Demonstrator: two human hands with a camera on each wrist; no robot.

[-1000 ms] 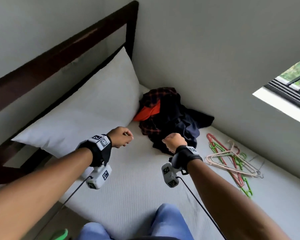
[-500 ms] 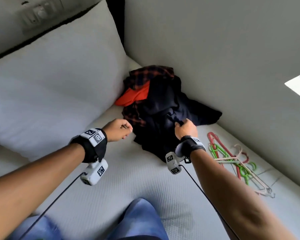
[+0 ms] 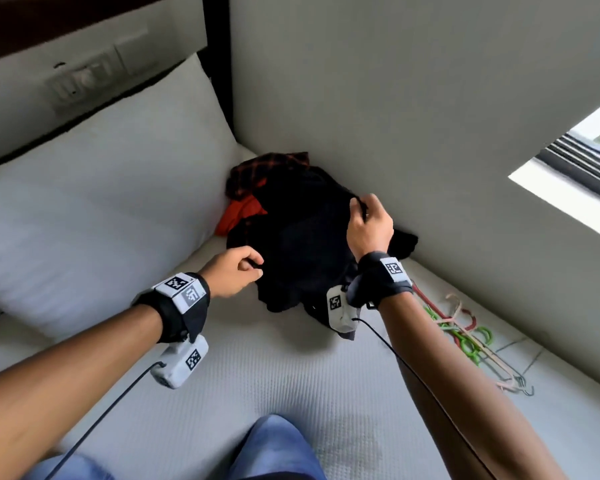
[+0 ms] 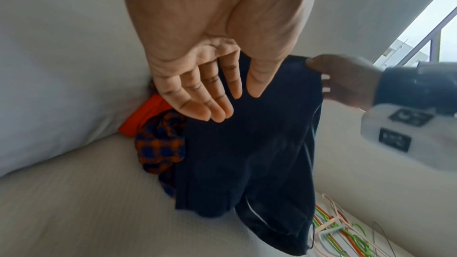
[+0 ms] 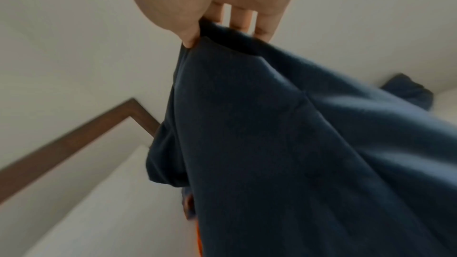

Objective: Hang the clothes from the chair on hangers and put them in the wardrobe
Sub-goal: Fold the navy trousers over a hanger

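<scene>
A heap of clothes lies in the bed's far corner: a dark navy garment [image 3: 305,244] on top, a red-and-navy plaid shirt [image 3: 257,171] and an orange garment [image 3: 243,213] beneath. My right hand [image 3: 359,206] pinches the navy garment's upper edge between thumb and fingers and holds it raised off the heap; the right wrist view shows the thumb [image 5: 190,34] pressing the cloth [image 5: 272,144]. My left hand [image 3: 255,268] hovers at the garment's left edge; in the left wrist view its fingers [image 4: 210,105] are loosely extended over the fabric [image 4: 247,153], holding nothing.
Several plastic hangers [image 3: 461,330] in pink, red and green lie on the white mattress [image 3: 291,375] to the right, by the wall. A white pillow [image 3: 101,209] leans on the dark headboard [image 3: 215,46] at left. My knees [image 3: 278,448] touch the near edge.
My right hand has taken the navy garment's edge and raised it up and to the right. My left hand moved forward to the heap's left side.
</scene>
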